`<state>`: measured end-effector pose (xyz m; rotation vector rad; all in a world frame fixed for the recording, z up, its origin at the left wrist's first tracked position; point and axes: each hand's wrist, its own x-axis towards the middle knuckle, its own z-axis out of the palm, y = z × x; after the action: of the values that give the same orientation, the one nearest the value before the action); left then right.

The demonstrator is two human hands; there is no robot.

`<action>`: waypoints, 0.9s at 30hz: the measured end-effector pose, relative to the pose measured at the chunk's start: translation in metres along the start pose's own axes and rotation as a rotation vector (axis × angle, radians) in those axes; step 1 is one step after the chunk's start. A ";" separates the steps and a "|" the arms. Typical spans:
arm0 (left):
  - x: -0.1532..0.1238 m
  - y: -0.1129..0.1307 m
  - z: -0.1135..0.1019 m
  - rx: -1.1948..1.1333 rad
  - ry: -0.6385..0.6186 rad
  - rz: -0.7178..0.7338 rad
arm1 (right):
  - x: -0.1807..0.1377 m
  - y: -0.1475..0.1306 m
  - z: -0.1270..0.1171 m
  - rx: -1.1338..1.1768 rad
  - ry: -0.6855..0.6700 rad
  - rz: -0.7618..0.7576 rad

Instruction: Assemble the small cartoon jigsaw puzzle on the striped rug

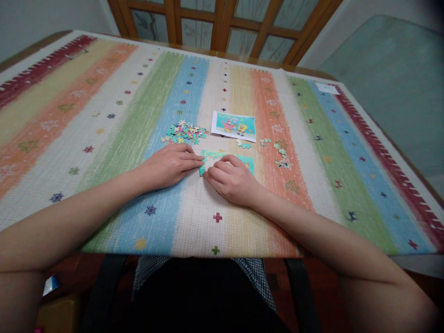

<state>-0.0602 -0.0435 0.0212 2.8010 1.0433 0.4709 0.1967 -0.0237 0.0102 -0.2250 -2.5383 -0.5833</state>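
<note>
Right hand [233, 180], fingers curled and bunched, lies over the puzzle [215, 153], whose long side runs left to right beneath; the left hand [169, 164], fingers outstretched, only reaches its left edge. Beyond sit the card [234, 124], the heap [185, 132] and, rightward, loose pieces [283, 163]. Whether the right pinches anything cannot be told; it hides part of the puzzle.

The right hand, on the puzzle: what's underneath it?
Seemingly part of the partly assembled puzzle: its teal edges show beyond the right hand, on the striped tablecloth. Whatever lies directly beneath is covered.
</note>
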 end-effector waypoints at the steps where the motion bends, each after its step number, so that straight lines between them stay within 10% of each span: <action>1: 0.000 0.000 0.000 0.007 0.004 0.009 | 0.000 0.000 0.000 0.001 0.001 -0.001; 27: -0.003 -0.001 0.008 0.044 0.092 -0.039 | 0.007 -0.025 -0.025 0.071 -0.387 0.172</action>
<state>-0.0600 -0.0448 0.0131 2.8155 1.1369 0.5843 0.1954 -0.0572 0.0239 -0.5726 -2.8636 -0.4128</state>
